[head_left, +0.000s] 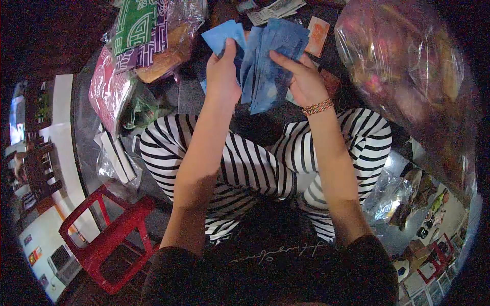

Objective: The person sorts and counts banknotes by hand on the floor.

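Note:
Both hands are raised over the dark floor in front of my crossed legs. My left hand [223, 76] is closed, its thumb pressed on a few light-blue paper notes [219, 33]. A thicker, fanned bunch of blue paper notes [268, 71] is pinched in my right hand [308, 84], thumb on top, with its lower ends hanging down. A braided bracelet [317, 107] circles the right wrist. Beyond the hands lie greyish printed notes [278, 11] and an orange-printed paper [317, 36]. A reddish note [331, 80] is partly hidden by my right hand.
At the left is a clear plastic bag [186, 25] with green and purple patterned packs, beside a pink pack [106, 89]. A large pinkish plastic bag [403, 56] bulges at the right. A red stool [109, 245] stands at lower left; crumpled clear plastic [390, 196] lies at lower right.

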{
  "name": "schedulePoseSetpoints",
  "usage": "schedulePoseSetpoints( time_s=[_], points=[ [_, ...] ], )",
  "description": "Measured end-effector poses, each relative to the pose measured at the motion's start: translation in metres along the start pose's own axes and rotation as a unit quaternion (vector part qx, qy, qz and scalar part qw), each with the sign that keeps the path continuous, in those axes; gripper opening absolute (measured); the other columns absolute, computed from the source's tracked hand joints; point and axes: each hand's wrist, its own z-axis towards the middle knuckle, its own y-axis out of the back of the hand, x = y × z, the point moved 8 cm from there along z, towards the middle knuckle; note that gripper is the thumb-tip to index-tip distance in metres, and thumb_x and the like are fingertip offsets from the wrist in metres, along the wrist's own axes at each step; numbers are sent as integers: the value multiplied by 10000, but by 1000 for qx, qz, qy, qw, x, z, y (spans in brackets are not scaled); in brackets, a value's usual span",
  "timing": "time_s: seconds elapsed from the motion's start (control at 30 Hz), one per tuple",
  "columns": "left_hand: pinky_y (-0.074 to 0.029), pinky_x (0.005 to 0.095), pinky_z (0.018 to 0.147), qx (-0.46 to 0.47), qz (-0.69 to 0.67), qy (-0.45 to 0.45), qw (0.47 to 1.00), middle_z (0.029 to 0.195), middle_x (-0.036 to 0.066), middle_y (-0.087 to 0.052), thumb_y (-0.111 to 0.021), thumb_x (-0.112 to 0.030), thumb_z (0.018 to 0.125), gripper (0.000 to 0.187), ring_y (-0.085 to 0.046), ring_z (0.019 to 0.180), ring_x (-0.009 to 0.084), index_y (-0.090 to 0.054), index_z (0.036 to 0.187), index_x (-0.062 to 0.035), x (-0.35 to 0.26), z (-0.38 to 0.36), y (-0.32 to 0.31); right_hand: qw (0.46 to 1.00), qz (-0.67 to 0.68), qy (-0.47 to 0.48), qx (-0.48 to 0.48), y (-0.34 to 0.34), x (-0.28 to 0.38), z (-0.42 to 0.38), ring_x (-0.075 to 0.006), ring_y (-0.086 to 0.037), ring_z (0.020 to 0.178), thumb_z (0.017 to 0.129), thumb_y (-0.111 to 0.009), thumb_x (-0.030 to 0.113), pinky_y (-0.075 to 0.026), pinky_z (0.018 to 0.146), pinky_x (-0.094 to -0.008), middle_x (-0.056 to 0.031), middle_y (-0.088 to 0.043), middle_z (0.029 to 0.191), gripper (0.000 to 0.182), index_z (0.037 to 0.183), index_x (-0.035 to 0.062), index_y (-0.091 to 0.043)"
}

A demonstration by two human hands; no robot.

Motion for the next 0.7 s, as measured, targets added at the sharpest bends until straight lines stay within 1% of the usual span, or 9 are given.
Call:
schedulePoseSetpoints(
  time_s=[0.07,0.13,0.23,0.37,0.43,0.57,0.63,0.67,0.7],
  points=[
    [-480,343,754,19,-9,-8,1000,947,79,-611,-550,-157,870,189,-588,857,190,-557,986,-8,0,0,-3,1000,-1,4,9,-3,1,0,-156,-585,910,719,-687,56,-443,835,-301,-54,-625,987,345,1042,28,-570],
    [-477,332,753,29,63,-17,997,954,78,-613,-564,-106,852,155,-590,855,183,-567,974,-11,-2,-4,-8,998,-23,39,50,-9,4,2,-163,-586,915,711,-696,50,-443,841,-301,-67,-620,1003,393,1074,17,-549],
    [-475,321,754,54,59,-19,997,952,75,-615,-584,-76,831,153,-590,856,177,-574,969,-11,2,0,-7,998,-43,10,34,-3,-6,5,-168,-586,921,703,-707,60,-443,842,-300,-69,-622,1000,383,1054,3,-564],
    [-476,321,753,61,66,-47,995,952,74,-614,-589,-114,839,178,-589,859,178,-571,978,-5,-5,-4,-15,999,-32,-20,29,-1,-8,2,-170,-586,921,698,-714,70,-446,832,-299,-66,-626,994,352,1018,-2,-586],
    [-478,324,748,-9,24,20,999,947,74,-617,-587,-144,846,194,-589,854,175,-570,978,-3,1,-4,-8,999,6,-27,20,1,-9,1,-165,-586,912,698,-715,75,-445,820,-293,-57,-631,984,323,995,11,-604],
    [-480,329,748,31,-11,8,999,944,78,-618,-588,-180,850,223,-588,851,171,-568,987,-4,6,3,-5,1000,-30,3,-7,6,-4,2,-159,-588,910,704,-707,69,-446,820,-293,-51,-632,988,322,1007,24,-608],
    [-479,327,748,17,14,-5,1000,920,75,-625,-614,-146,827,194,-593,829,169,-581,959,-8,4,3,-3,999,-14,30,9,1,0,2,-154,-587,916,707,-701,60,-446,824,-298,-42,-633,990,315,1009,37,-611],
    [-479,327,748,18,14,-5,1000,920,75,-625,-614,-146,827,194,-593,829,169,-581,959,-8,4,3,-3,999,-14,30,9,0,2,1,-154,-587,916,707,-701,60,-446,824,-298,-42,-633,990,315,1009,37,-611],
    [-480,324,741,35,26,-15,999,911,71,-628,-625,-118,812,171,-596,818,168,-589,939,-9,2,2,-6,1000,-17,19,14,-2,2,-1,-151,-567,952,728,-683,55,-420,856,-292,-47,-619,1012,317,1031,30,-591]
  ],
)
